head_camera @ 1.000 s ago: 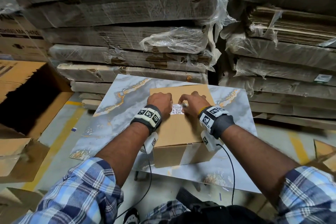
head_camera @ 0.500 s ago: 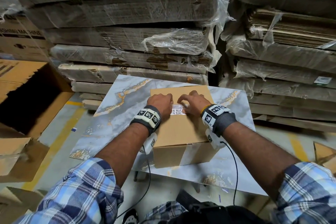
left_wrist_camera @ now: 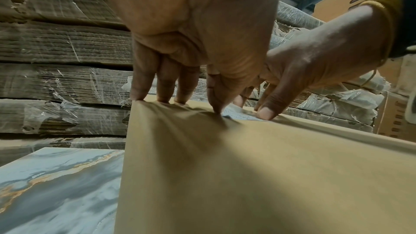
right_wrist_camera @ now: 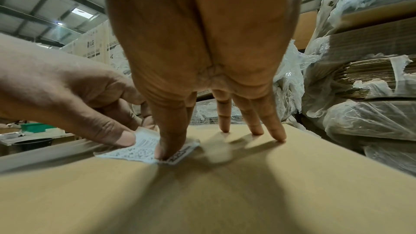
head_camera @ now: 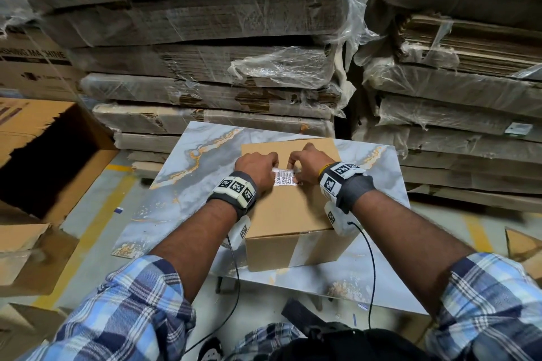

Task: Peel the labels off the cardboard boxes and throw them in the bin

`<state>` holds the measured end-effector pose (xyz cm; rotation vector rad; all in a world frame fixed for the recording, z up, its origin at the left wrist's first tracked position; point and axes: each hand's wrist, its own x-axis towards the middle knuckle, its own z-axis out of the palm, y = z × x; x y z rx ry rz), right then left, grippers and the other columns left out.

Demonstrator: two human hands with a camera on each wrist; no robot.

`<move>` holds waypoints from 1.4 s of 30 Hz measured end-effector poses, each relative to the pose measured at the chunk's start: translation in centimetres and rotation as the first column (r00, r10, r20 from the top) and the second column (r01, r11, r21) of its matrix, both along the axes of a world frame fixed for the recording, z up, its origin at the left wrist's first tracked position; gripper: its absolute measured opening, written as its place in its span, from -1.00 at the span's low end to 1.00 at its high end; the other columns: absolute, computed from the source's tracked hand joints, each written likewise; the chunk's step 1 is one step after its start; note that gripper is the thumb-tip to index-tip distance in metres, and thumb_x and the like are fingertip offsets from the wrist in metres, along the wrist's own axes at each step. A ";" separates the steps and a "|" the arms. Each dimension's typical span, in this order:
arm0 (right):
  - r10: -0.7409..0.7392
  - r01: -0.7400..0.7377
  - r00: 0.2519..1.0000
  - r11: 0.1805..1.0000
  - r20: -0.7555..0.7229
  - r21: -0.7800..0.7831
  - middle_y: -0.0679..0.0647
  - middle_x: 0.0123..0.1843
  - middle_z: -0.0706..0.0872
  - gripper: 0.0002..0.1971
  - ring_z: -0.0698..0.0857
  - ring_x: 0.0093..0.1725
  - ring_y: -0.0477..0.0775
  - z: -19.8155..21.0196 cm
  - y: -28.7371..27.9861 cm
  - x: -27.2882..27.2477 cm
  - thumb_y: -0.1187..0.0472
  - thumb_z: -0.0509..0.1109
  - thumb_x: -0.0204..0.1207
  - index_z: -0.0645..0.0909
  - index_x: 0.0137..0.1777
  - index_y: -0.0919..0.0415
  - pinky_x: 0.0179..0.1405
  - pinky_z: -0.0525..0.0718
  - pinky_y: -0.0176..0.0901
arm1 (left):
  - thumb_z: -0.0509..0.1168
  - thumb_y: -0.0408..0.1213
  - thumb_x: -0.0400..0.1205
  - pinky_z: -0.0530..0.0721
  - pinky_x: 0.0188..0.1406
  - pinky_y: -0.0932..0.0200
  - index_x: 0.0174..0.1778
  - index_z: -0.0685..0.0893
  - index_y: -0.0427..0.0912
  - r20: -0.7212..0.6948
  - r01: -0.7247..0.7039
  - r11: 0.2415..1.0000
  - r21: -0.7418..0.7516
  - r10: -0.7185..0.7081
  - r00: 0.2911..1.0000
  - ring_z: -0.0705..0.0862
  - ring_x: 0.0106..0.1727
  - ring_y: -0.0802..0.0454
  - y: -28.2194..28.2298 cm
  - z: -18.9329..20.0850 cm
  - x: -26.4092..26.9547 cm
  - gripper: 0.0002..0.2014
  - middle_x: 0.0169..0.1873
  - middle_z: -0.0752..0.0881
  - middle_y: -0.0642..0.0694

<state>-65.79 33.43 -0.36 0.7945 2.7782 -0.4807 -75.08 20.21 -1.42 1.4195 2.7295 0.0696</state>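
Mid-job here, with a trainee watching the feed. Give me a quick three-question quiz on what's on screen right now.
1. True or false: the label is fully off the cardboard box.
2. What does the box stand on? A) a marble-patterned tabletop B) the bare floor C) a green crate
3. Fill in: the ___ hand pinches the label's lifted edge.

Key:
1. False. Part of it lies flat on the box under the thumb of the right hand.
2. A.
3. Left. The left hand holds the raised edge.
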 end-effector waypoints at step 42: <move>0.039 -0.029 0.998 0.985 -0.057 0.172 0.15 0.24 0.55 -0.81 0.68 0.06 0.31 -0.8 0.9 0.6 0.10 0.34 0.66 0.59 0.24 -0.08 0.00 0.68 0.05 | 0.19 -0.19 0.69 0.45 -0.25 0.09 0.09 0.55 -0.03 -0.005 -0.020 0.999 -0.025 0.020 1.000 0.52 -0.18 -0.14 -0.1 0.1 0.1 -0.90 -0.26 0.55 -0.07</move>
